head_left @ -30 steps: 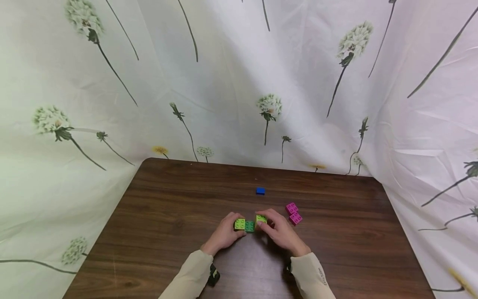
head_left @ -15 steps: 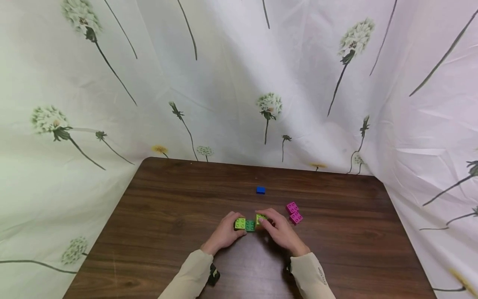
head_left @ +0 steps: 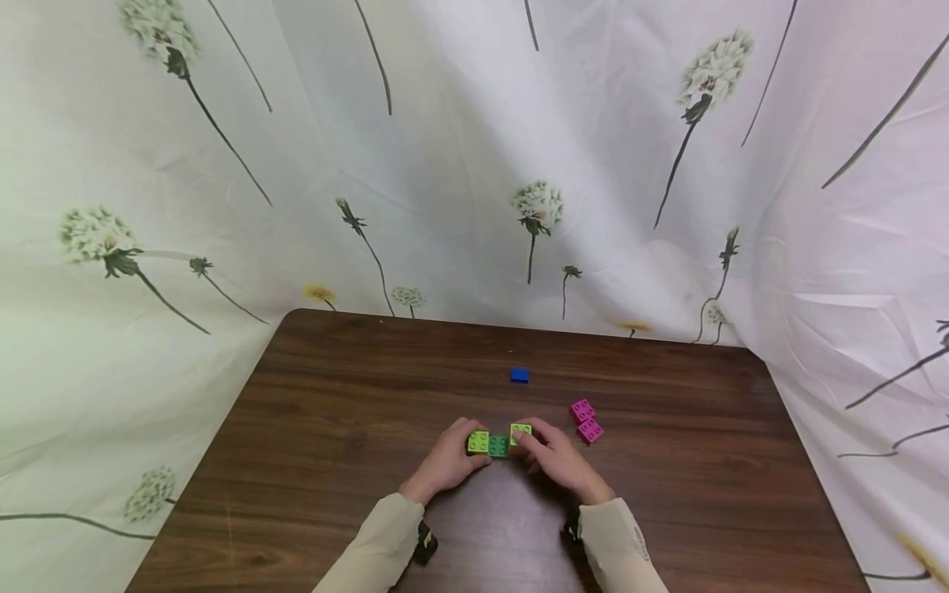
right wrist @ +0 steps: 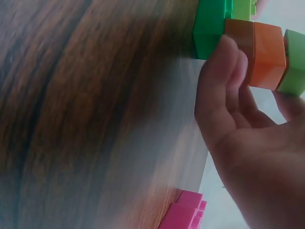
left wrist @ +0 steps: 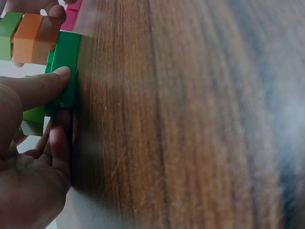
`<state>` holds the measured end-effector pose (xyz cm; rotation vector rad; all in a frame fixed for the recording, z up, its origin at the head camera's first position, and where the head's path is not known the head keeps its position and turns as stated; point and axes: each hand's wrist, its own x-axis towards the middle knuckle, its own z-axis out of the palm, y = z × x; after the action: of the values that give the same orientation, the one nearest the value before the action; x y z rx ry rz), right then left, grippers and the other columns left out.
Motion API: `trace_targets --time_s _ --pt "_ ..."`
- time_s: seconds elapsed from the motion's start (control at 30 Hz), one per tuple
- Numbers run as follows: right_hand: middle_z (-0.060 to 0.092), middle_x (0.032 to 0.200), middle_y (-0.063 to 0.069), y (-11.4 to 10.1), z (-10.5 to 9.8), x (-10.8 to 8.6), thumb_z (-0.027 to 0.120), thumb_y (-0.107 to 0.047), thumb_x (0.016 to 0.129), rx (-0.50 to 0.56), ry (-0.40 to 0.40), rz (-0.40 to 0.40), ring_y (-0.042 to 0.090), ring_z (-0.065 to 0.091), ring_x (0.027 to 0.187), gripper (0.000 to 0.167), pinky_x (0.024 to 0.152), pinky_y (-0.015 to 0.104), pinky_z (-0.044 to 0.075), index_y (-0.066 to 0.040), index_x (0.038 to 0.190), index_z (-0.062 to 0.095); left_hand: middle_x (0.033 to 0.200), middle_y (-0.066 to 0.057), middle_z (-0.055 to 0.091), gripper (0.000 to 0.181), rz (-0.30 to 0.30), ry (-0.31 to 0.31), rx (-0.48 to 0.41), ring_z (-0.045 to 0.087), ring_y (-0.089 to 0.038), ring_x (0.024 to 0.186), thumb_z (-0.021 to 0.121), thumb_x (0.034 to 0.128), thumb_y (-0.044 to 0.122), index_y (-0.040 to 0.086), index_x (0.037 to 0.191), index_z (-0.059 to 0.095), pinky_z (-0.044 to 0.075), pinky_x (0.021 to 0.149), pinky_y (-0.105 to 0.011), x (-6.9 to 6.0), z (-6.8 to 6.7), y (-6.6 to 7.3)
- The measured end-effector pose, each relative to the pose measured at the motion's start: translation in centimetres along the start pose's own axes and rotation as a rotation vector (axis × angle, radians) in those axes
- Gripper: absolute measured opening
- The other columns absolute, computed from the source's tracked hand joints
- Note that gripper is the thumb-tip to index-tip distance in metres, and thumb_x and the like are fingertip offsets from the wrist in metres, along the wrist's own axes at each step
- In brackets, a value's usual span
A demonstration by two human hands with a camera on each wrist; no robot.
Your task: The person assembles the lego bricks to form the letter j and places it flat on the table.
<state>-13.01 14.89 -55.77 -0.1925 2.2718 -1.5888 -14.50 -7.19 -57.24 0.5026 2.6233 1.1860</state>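
Note:
My left hand [head_left: 447,459] grips a dark green brick [left wrist: 66,62] low on the table, with its thumb on the near side. A lime brick [head_left: 478,442] sits on that brick's left end; two rows of green studs show beside it in the head view. At the right, my right hand [head_left: 558,461] holds a small stack of bricks: brown [right wrist: 240,43], orange [right wrist: 269,55] and light green [right wrist: 294,62] on top. Its fingers touch the brown brick. The stack stands at the green brick's right end; whether the two are joined I cannot tell.
Two magenta bricks [head_left: 586,421] lie corner to corner to the right of my right hand. Farther back on the dark wooden table [head_left: 356,395] is a blue brick [head_left: 520,375]. A white flowered cloth [head_left: 460,206] hangs behind the table.
My right hand's fingers have shifted slightly on the stack, so more of its top brick shows. The left hand keeps its hold on the green brick. The head view has tilted a little.

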Motion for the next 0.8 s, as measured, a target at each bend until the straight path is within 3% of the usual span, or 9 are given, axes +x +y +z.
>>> trace_targets --time_s 0.23,0.4,0.8 --pt "0.066 0.102 0.016 0.32 -0.07 0.13 0.047 -0.043 0.100 0.035 -0.050 0.039 0.021 0.061 0.081 0.044 0.064 0.035 0.055 -0.010 0.128 0.054 0.102 -0.003 0.057 0.029 0.005 -0.002 0.003 0.053 -0.014 0.089 0.077 0.0817 0.014 0.012 0.107 0.063 0.044 0.078 -0.031 0.01 -0.01 0.04" --pt "0.064 0.102 0.014 0.50 0.20 0.25 0.048 -0.042 0.100 0.057 -0.023 0.022 0.021 0.062 0.088 0.042 0.071 0.034 0.055 -0.008 0.125 0.056 0.103 -0.003 0.057 0.028 -0.009 -0.009 -0.007 0.053 -0.015 0.090 0.076 0.0824 0.014 0.012 0.108 0.063 0.045 0.080 -0.033 -0.05 -0.08 0.10" --pt "0.065 0.101 0.016 0.36 0.59 0.13 0.048 -0.039 0.100 0.093 0.003 0.009 0.023 0.061 0.090 0.041 0.072 0.034 0.054 -0.006 0.124 0.056 0.103 -0.003 0.056 0.029 -0.003 -0.011 -0.014 0.053 -0.014 0.090 0.076 0.0822 0.014 0.012 0.108 0.062 0.045 0.079 -0.032 -0.11 -0.13 -0.04"
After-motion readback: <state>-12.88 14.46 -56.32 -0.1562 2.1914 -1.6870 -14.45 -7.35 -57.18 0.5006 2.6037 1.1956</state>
